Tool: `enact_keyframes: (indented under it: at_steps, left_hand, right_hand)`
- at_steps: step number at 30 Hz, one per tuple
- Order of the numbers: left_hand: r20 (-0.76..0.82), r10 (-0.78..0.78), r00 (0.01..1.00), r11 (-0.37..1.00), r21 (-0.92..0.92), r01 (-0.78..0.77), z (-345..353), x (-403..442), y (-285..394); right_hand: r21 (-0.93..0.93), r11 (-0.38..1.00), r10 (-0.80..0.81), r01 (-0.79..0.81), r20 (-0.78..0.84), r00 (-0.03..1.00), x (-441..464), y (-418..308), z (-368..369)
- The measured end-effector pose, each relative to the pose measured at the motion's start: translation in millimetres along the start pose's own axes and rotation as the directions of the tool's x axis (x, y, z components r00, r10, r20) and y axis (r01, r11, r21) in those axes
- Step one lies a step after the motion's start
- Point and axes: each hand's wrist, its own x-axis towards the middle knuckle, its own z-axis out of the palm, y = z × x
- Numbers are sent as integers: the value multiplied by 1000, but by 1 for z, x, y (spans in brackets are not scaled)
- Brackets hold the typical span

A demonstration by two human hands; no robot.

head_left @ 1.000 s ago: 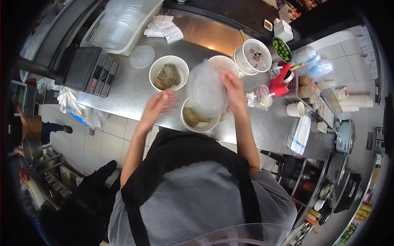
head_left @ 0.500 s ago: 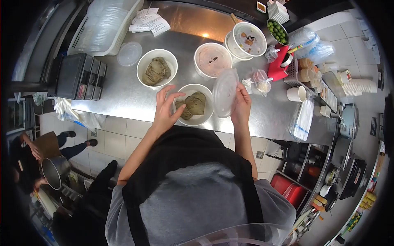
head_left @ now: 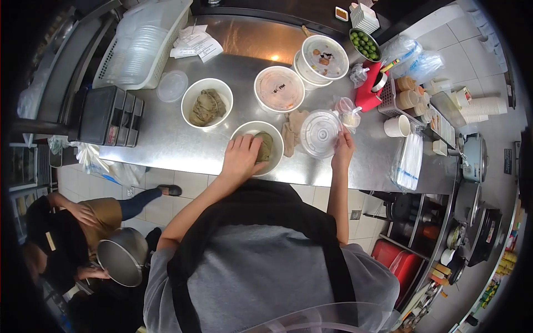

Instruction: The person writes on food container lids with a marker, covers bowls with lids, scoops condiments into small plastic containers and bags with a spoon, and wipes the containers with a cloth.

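Observation:
My left hand (head_left: 242, 159) reaches into the nearer white bowl (head_left: 280, 156), its fingers curled over a leaf-wrapped bundle (head_left: 267, 145) that is partly hidden beneath it. Between the fingers and thumb of my right hand (head_left: 343, 149) is the edge of a round clear plastic lid (head_left: 322, 134), face up just over the counter. A second white bowl (head_left: 187, 115) behind my left hand has another leaf-wrapped bundle (head_left: 207, 107) in it. Beside the lid lies a crumpled tan cloth (head_left: 292, 133).
Lidded tubs (head_left: 279, 89) stand at the back, some stacked. A basket of lids (head_left: 141, 53), receipts (head_left: 195, 44) and black drawers (head_left: 111, 116) are on the left. Limes (head_left: 363, 44), a red holder (head_left: 369, 91) and a paper cup (head_left: 397, 126) are on the right. Another person holds a metal pot (head_left: 123, 256).
My left hand has moved down into the nearer bowl, onto the bundle. The lid has tipped from steeply tilted to nearly flat and moved right. The other person with the pot has come closer.

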Motion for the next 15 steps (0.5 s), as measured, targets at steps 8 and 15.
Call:
enact_keyframes:
  at_steps: [8, 15]
  left_hand:
    - [42, -91, 995, 969, -228, 98, -4, 15, -12]
    - [215, -152, 965, 882, -411, 231, -18, 24, -20]
  right_hand:
    - [347, 775, 203, -529, 655, 728, -45, -11, 75]
    - [315, 775, 249, -548, 645, 723, -48, -5, 96]
